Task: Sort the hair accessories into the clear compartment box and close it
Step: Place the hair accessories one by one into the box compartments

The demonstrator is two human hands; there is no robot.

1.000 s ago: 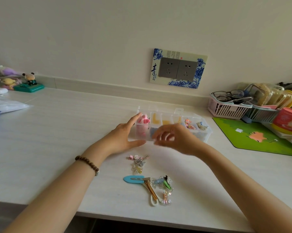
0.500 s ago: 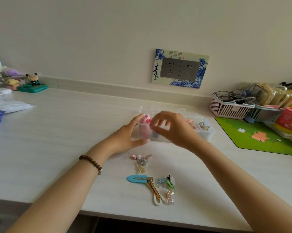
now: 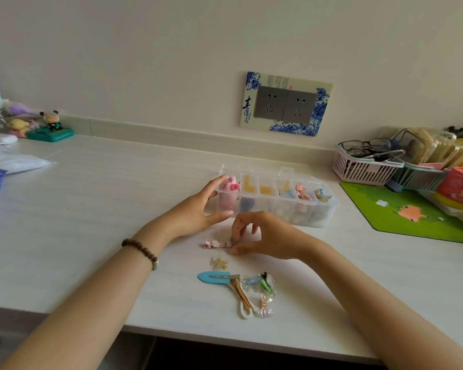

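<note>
Two hands work at the frame's centre. The left hand (image 3: 195, 212) braces the left end of the clear compartment box (image 3: 329, 209), straight fingers behind and thumb in front. The right hand (image 3: 267, 236) pinches the right tip of a pink hair clip (image 3: 215, 244) lying on the desk (image 3: 91, 209) just below the box. Lifting it level should clear the front wall. The remaining clips (image 3: 251, 289) sit near the desk's front edge, so sweeping motions there are risky. Open room lies to the left.
</note>
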